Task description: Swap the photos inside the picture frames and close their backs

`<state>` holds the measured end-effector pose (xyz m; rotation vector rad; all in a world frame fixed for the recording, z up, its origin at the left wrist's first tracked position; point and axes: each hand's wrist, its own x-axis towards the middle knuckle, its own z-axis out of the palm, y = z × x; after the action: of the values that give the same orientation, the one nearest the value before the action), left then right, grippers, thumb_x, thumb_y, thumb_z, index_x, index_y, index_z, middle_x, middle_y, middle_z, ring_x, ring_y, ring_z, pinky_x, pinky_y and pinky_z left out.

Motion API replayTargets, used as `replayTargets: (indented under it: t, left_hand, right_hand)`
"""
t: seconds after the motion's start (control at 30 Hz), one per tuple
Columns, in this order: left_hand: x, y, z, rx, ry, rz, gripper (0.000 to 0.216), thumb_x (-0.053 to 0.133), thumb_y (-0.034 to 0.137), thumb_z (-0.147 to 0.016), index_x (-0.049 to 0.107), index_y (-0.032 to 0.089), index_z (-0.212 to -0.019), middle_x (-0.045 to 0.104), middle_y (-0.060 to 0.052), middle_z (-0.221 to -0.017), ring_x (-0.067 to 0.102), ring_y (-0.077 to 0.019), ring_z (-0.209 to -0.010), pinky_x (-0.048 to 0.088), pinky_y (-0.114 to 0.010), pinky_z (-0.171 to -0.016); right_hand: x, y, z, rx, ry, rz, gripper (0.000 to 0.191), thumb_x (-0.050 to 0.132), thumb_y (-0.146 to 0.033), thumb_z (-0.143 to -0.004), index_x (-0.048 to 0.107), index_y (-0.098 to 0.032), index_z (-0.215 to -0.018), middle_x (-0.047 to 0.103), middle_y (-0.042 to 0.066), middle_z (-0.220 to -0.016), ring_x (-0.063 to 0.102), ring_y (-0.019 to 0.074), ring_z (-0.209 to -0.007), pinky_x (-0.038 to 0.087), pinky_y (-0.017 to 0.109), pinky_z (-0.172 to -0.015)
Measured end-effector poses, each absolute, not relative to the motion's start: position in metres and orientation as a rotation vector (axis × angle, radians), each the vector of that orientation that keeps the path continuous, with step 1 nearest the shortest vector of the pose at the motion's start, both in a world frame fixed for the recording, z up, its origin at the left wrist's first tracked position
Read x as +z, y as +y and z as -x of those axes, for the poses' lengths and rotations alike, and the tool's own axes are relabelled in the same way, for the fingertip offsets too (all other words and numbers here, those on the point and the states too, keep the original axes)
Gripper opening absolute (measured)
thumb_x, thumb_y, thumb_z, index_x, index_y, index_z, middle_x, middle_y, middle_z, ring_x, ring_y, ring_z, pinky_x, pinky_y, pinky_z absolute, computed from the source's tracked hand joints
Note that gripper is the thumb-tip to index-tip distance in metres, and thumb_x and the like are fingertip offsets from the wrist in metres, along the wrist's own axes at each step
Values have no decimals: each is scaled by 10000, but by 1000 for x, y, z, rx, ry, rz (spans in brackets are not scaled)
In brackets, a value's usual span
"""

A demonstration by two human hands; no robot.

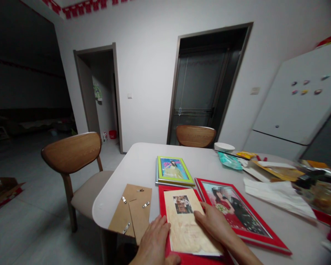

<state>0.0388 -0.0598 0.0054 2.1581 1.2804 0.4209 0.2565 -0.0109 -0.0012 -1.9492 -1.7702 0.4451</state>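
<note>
A red picture frame (pixel 162 197) lies on the table in front of me, with a cream sheet (pixel 182 232) bearing a small printed photo on top of it. My left hand (pixel 156 235) rests along the frame's left side, fingers stretched out and fingertips at the sheet's edge. At the sheet's right edge, my right hand (pixel 213 221) pinches it, thumb on top. A second red frame (pixel 260 217) with a photo of two people lies to the right. Left of my hands is a brown backing board (pixel 136 209) with metal clips and a stand flap.
A green frame (pixel 175 170) lies flat behind the red ones, on top of another frame. Toward the right are a white bowl (pixel 224 147), a teal packet (pixel 230 161), white paper (pixel 278 197) and brown envelopes. Wooden chairs (pixel 73 152) stand at the table's left and far side.
</note>
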Motion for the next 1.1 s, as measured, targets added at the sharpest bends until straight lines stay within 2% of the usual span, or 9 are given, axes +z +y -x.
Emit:
replayTargets:
  t: [0.1, 0.33, 0.5, 0.6, 0.7, 0.8, 0.9, 1.0, 1.1]
  left_hand:
    - [2, -60, -40, 386, 1301, -2220, 667, 587, 268, -585, 409, 94, -1204, 308, -128, -1329, 225, -272, -1229, 187, -393, -1018]
    - [-16, -55, -41, 427, 1252, -2362, 451, 561, 362, -639, 525, 210, -1062, 369, -44, -1304, 227, -287, -1217, 207, -424, -996]
    - [-15, -55, -45, 428, 1259, -2384, 481, 559, 384, -646, 516, 195, -1085, 371, -64, -1303, 237, -310, -1209, 211, -462, -986]
    - [-3, -57, -35, 399, 1265, -2370, 552, 562, 312, -638, 453, 177, -1162, 356, -85, -1310, 271, -280, -1205, 208, -443, -998]
    - [3, -57, -8, 375, 1386, -2336, 621, 552, 248, -631, 384, 161, -1222, 308, -97, -1332, 263, -249, -1218, 196, -422, -1011]
    - [-3, -56, 20, 358, 1581, -2280, 637, 557, 287, -642, 371, 135, -1232, 276, -112, -1341, 227, -256, -1232, 189, -435, -1011]
    - [-14, -55, 34, 338, 1638, -2285, 645, 563, 283, -635, 378, 105, -1227, 256, -126, -1342, 218, -256, -1234, 204, -415, -1011]
    - [-23, -55, 34, 351, 1594, -2339, 654, 552, 175, -584, 397, 104, -1216, 277, -121, -1333, 237, -240, -1229, 239, -373, -1005]
    - [-29, -53, 36, 414, 1565, -2376, 691, 545, 121, -539, 401, 140, -1215, 310, -103, -1321, 265, -244, -1217, 253, -388, -998]
  right_hand:
    - [1, -15, -255, 299, -1890, 2065, 321, 383, -301, -699, 594, -101, -836, 645, 156, -827, 589, 238, -745, 381, 292, -631]
    - [5, -20, -249, 213, -1952, 2170, 326, 390, -362, -719, 581, -124, -833, 634, 157, -839, 587, 253, -779, 381, 310, -630]
    - [1, -21, -247, 108, -2005, 2232, 331, 434, -351, -683, 552, -130, -900, 605, 155, -898, 580, 275, -781, 391, 347, -621]
    - [-1, -22, -249, 116, -2006, 2205, 338, 438, -330, -682, 542, -129, -934, 596, 147, -912, 570, 267, -800, 399, 354, -646]
    - [3, -24, -245, 60, -1949, 2112, 433, 419, -304, -703, 470, -125, -1094, 553, 146, -1012, 539, 257, -868, 404, 355, -685]
    - [10, -27, -222, 50, -1997, 1890, 491, 401, -297, -730, 398, -128, -1191, 500, 135, -1094, 480, 238, -959, 386, 344, -770]
    - [13, -34, -180, 169, -2181, 1614, 458, 452, -325, -713, 460, -175, -1146, 511, 99, -1078, 440, 226, -984, 324, 343, -855]
    - [6, -42, -140, 249, -2327, 1501, 489, 568, -403, -616, 511, -222, -1068, 541, 74, -989, 434, 246, -931, 294, 380, -838]
    - [-4, -45, -121, 270, -2367, 1524, 305, 513, -326, -677, 543, -237, -968, 546, 53, -909, 443, 216, -860, 289, 356, -787]
